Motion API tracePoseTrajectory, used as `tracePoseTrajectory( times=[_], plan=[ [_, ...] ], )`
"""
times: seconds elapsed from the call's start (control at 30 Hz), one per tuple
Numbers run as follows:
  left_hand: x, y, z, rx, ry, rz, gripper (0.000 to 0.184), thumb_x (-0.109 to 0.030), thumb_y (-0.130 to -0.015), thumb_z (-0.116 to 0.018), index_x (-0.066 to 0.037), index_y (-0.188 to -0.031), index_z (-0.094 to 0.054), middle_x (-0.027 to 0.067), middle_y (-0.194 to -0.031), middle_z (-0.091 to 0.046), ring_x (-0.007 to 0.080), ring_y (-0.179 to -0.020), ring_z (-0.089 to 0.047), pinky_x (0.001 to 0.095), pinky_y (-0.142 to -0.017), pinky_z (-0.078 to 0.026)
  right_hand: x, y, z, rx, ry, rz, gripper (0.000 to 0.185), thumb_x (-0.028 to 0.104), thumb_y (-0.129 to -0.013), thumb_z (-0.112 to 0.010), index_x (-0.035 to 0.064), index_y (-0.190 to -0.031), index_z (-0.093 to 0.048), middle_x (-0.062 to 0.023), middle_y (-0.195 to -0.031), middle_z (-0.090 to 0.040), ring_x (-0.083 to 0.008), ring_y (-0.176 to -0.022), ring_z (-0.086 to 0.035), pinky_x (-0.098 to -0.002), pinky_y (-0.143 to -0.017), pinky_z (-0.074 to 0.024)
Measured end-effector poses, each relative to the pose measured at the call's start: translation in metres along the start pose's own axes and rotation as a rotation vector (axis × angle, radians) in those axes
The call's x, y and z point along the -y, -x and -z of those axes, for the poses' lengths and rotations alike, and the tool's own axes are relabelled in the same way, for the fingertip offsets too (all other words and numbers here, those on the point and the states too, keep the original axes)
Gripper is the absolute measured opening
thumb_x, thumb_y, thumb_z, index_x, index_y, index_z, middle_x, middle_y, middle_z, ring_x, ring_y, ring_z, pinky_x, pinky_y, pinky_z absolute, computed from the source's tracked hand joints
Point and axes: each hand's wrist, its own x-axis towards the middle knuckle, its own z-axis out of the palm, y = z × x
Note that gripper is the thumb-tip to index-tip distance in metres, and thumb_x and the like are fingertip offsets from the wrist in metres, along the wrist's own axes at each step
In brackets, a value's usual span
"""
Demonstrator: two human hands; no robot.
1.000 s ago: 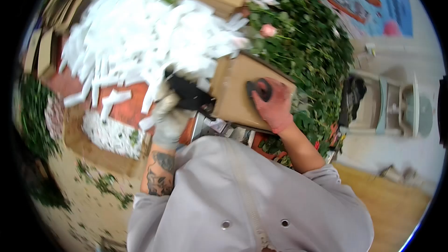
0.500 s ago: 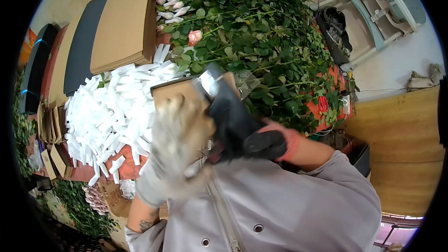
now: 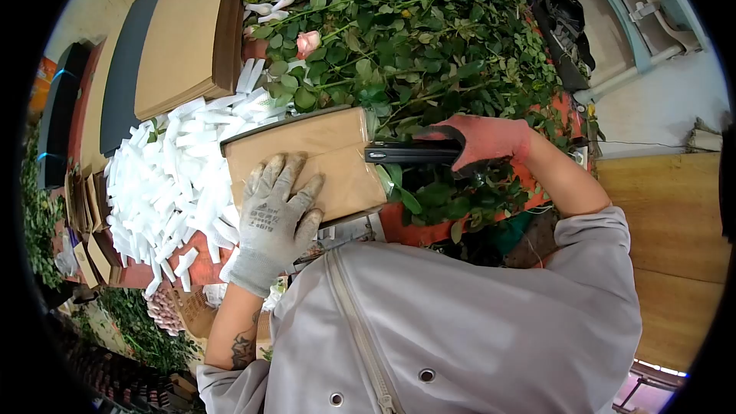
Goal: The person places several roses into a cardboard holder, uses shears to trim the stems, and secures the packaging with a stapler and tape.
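Observation:
My left hand [image 3: 274, 222], in a grey work glove, lies flat with fingers spread on a brown cardboard wrap [image 3: 326, 146]. Clear plastic edges the wrap's right end, where green leaves stick out. In my right hand [image 3: 494, 142], gloved in red and black, is a black stapler [image 3: 406, 153], with the fingers closed around its rear. The stapler's front end reaches the right edge of the wrap. What lies inside the wrap is hidden.
White foam sleeves [image 3: 176, 176] are heaped left of the wrap. Behind them stands a stack of cardboard sheets [image 3: 180, 38]. Rose stems with leaves [image 3: 429, 38] cover the far side of the red table, with a pink rose [image 3: 307, 44] among them. A chair [image 3: 625, 23] stands at right.
The wrap now lies flat under my left hand, which was blurred and raised before. My right hand has moved right, and the stapler is now level at the wrap's edge.

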Motion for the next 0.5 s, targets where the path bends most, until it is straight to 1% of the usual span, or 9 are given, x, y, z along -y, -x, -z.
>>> tracePoseTrajectory(
  times=[0.03,0.07,0.1,0.17,0.3,0.37,0.4,0.43,0.5],
  plan=[
    [-0.001,-0.001,-0.001,0.005,-0.003,0.005,0.041,-0.026,-0.077,-0.058,-0.012,-0.115,-0.061,0.0159,-0.132,-0.045,0.0379,-0.124,-0.037,0.0504,-0.105,-0.023,0.000,-0.004,0.002,0.013,-0.027,0.018,0.069,0.013,-0.063,-0.071,0.0075,-0.128,-0.049,-0.0120,-0.100,-0.060,-0.0218,-0.087,-0.056,-0.0317,-0.079,-0.0441],
    [-0.001,-0.001,-0.001,0.006,-0.016,0.014,0.041,-0.026,-0.077,-0.058,-0.012,-0.116,-0.061,0.0161,-0.133,-0.045,0.0380,-0.124,-0.036,0.0504,-0.105,-0.023,-0.014,-0.011,-0.003,-0.069,-0.027,0.124,0.068,0.009,-0.062,-0.071,0.0072,-0.127,-0.050,-0.0088,-0.094,-0.061,-0.0177,-0.080,-0.054,-0.0298,-0.075,-0.0436],
    [-0.002,-0.001,-0.002,0.005,-0.029,0.022,0.041,-0.025,-0.077,-0.058,-0.012,-0.116,-0.061,0.0162,-0.133,-0.045,0.0380,-0.125,-0.036,0.0504,-0.105,-0.023,-0.021,-0.015,-0.002,-0.065,-0.030,0.130,0.068,0.009,-0.062,-0.071,0.0072,-0.127,-0.050,-0.0088,-0.094,-0.061,-0.0177,-0.080,-0.054,-0.0298,-0.075,-0.0436],
    [0.000,0.000,-0.003,0.016,-0.027,0.020,0.042,-0.026,-0.077,-0.058,-0.012,-0.116,-0.061,0.0164,-0.133,-0.044,0.0381,-0.125,-0.036,0.0503,-0.105,-0.023,-0.029,-0.024,0.004,0.145,-0.260,0.192,0.068,0.009,-0.061,-0.072,0.0068,-0.126,-0.052,-0.0058,-0.091,-0.062,-0.0131,-0.076,-0.052,-0.0270,-0.072,-0.0436],
    [0.000,-0.002,-0.002,0.029,-0.003,0.019,0.042,-0.026,-0.076,-0.059,-0.012,-0.115,-0.061,0.0168,-0.134,-0.044,0.0383,-0.125,-0.035,0.0502,-0.105,-0.023,-0.024,-0.031,-0.007,0.083,-0.245,0.331,0.066,0.007,-0.060,-0.071,0.0059,-0.125,-0.053,-0.0033,-0.089,-0.063,-0.0091,-0.073,-0.052,-0.0248,-0.068,-0.0438],
    [-0.001,-0.001,-0.002,0.027,-0.003,0.021,0.041,-0.025,-0.076,-0.059,-0.012,-0.115,-0.061,0.0169,-0.134,-0.044,0.0385,-0.125,-0.035,0.0504,-0.105,-0.023,-0.027,-0.042,-0.009,0.190,-0.352,0.228,0.075,0.016,-0.058,-0.073,0.0073,-0.129,-0.049,-0.0091,-0.092,-0.061,-0.0185,-0.082,-0.055,-0.0290,-0.079,-0.0429],
    [-0.001,-0.002,-0.002,0.016,-0.002,0.019,0.041,-0.025,-0.076,-0.059,-0.012,-0.114,-0.061,0.0169,-0.134,-0.044,0.0388,-0.125,-0.035,0.0505,-0.105,-0.023,-0.023,-0.041,-0.008,0.163,-0.351,0.232,0.066,0.017,-0.058,-0.070,0.0067,-0.122,-0.055,-0.0109,-0.089,-0.061,-0.0236,-0.078,-0.056,-0.0314,-0.075,-0.0441],
    [-0.001,-0.002,-0.001,0.017,-0.007,0.014,0.041,-0.025,-0.076,-0.059,-0.012,-0.114,-0.061,0.0169,-0.134,-0.044,0.0388,-0.125,-0.035,0.0505,-0.105,-0.023,-0.015,-0.038,-0.008,0.156,-0.353,0.235,0.066,0.017,-0.058,-0.070,0.0067,-0.122,-0.055,-0.0109,-0.089,-0.061,-0.0236,-0.078,-0.056,-0.0314,-0.075,-0.0441],
    [-0.002,-0.004,0.000,0.016,0.011,0.016,0.040,-0.025,-0.076,-0.058,-0.011,-0.114,-0.062,0.0171,-0.133,-0.045,0.0390,-0.124,-0.036,0.0507,-0.105,-0.022,0.004,-0.029,-0.012,-0.012,0.126,0.188,0.052,0.018,-0.059,-0.065,0.0041,-0.108,-0.059,-0.0136,-0.087,-0.061,-0.0303,-0.079,-0.056,-0.0350,-0.074,-0.0453]
  ],
)
